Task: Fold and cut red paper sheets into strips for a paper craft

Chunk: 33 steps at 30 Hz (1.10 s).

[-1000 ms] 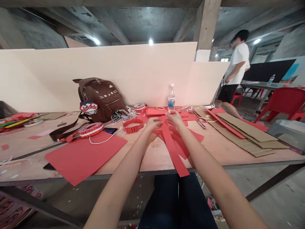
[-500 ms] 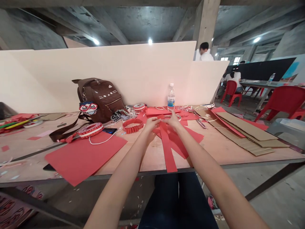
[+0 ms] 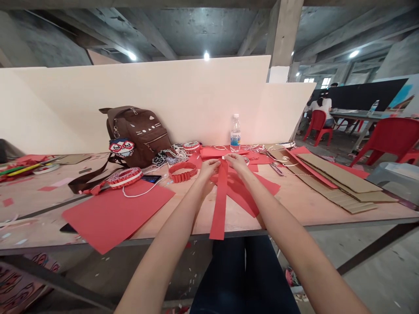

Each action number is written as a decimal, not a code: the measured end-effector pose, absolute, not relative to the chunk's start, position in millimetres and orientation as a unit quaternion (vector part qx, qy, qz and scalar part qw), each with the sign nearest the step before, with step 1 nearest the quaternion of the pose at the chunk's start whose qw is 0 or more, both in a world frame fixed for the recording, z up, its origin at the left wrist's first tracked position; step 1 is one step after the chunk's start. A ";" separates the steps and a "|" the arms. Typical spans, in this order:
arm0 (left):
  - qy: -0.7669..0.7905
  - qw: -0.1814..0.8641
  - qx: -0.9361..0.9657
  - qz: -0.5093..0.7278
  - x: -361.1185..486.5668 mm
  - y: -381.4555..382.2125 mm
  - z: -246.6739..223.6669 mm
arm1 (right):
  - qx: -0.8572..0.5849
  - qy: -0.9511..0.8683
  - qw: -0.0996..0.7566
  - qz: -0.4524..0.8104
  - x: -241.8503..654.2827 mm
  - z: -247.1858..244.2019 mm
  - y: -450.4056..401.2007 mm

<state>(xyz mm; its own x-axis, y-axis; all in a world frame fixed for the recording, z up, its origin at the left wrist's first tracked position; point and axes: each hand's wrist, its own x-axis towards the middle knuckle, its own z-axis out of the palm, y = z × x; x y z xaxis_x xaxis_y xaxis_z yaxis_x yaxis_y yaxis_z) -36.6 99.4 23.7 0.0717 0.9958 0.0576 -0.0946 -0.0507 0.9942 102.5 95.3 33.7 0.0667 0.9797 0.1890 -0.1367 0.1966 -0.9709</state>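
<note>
A long red paper strip (image 3: 219,205) hangs toward me, its near end reaching past the table's front edge. My left hand (image 3: 209,168) pinches its far end from the left. On the other side, my right hand (image 3: 237,162) closes its fingers at the same end, close to my left fingertips. A tiny white piece (image 3: 223,157) shows between the fingertips; I cannot tell what it is. Under the strip and hands lie red paper sheets (image 3: 252,194). Left of my left hand sits a pleated red paper ring (image 3: 182,172).
A brown backpack (image 3: 139,135) leans on the white partition (image 3: 196,100), near a water bottle (image 3: 235,134). Cardboard pieces (image 3: 343,179) lie at right, beside a cutter knife (image 3: 276,169). A red sheet (image 3: 118,216) and a string-trimmed ring (image 3: 124,178) lie left. A phone (image 3: 151,179) is behind them.
The strip's near end has swung left, and the strip now hangs from both hands. A small white piece has come into view at the fingertips. My right fingers have drawn in.
</note>
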 end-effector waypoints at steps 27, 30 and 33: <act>0.393 0.541 0.508 0.543 -32.3 98.0 23.4 | -0.427 -0.495 0.615 0.440 95.3 16.5 105.4; 0.390 0.548 0.507 0.539 -32.2 98.1 23.2 | -0.432 -0.500 0.619 0.425 94.9 16.9 105.2; 0.385 0.553 0.508 0.537 -31.7 97.2 22.9 | -0.435 -0.506 0.624 0.406 94.5 17.4 104.6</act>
<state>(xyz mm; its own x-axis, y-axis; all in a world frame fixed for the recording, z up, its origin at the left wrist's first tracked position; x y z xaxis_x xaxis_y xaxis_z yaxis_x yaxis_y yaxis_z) -31.7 97.2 22.9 0.1259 0.9847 0.1201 -0.2030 -0.0930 0.9748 94.5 104.6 17.4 0.1582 0.9477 0.2771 -0.0669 0.2903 -0.9546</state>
